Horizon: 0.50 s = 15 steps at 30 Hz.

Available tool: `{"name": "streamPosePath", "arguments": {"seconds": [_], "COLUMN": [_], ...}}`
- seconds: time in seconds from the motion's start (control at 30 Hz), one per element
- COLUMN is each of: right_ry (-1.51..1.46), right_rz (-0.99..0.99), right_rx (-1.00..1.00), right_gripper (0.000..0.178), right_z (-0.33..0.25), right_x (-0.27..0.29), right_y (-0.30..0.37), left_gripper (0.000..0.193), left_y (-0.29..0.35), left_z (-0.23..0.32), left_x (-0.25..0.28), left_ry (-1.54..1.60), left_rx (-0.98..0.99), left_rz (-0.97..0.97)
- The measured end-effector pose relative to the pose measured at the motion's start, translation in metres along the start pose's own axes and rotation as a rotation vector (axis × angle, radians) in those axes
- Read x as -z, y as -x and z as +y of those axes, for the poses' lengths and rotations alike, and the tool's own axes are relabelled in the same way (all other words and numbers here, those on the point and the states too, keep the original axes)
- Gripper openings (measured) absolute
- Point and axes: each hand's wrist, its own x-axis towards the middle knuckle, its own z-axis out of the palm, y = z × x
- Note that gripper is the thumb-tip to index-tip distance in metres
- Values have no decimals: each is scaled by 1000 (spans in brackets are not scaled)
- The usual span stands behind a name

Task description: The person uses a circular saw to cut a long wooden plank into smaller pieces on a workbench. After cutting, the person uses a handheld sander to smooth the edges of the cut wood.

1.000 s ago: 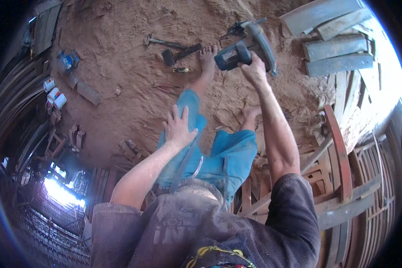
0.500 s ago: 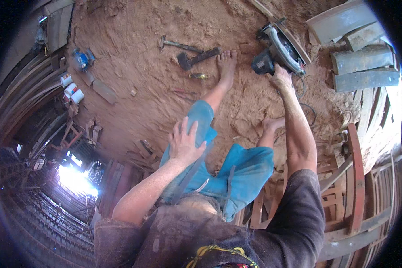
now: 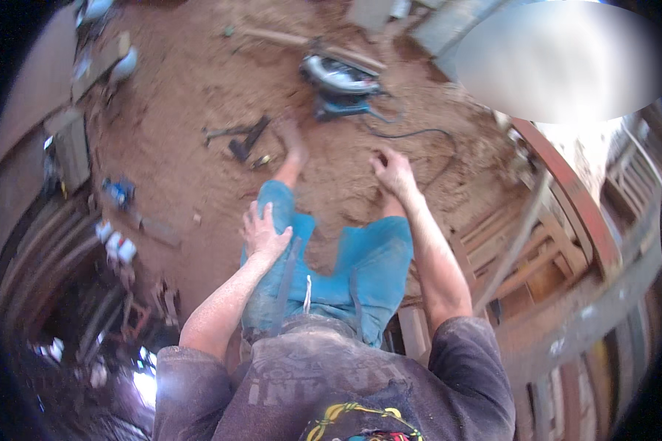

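Note:
My left hand point(image 3: 262, 234) lies with fingers spread on the left leg of my blue shorts point(image 3: 379, 257), just behind the knee. My right hand point(image 3: 392, 170) hangs in front of my right knee with its fingers loosely bent and apart, holding nothing. Beyond it, a circular saw point(image 3: 340, 79) with a pale guard and a dark blue body rests on the ground against a long wooden strip point(image 3: 301, 40). The saw's cord point(image 3: 419, 133) curls back to the right. By my left foot point(image 3: 290, 140) lie a hammer point(image 3: 224, 132), a dark mallet point(image 3: 247, 142) and a small yellow-and-black tool point(image 3: 261, 161).
Brown sawdust-like ground point(image 3: 176, 95) spreads ahead. Wooden frames point(image 3: 544, 239) and a reddish beam point(image 3: 566, 187) stand close on the right. At the left are a blue tool point(image 3: 116, 191), white containers point(image 3: 116, 242) and stacked boards point(image 3: 40, 250).
My right hand has let go of the circular saw and drawn back toward my right knee. The whole view has turned toward the right. My left hand stays on the leg.

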Motion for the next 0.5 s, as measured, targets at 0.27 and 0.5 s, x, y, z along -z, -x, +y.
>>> {"name": "streamPosePath", "arguments": {"seconds": [0.27, 0.5], "right_ry": [58, 431], "right_rz": [614, 1422], "right_rx": [-188, -352], "right_gripper": [32, 51], "right_z": [-55, -159], "right_x": [201, 329], "right_y": [287, 505], "left_gripper": [102, 95], "left_y": [10, 114], "left_z": [1, 210], "left_x": [20, 107], "left_ry": [-93, 296], "left_rx": [-236, -867], "left_rz": [-74, -134]}}
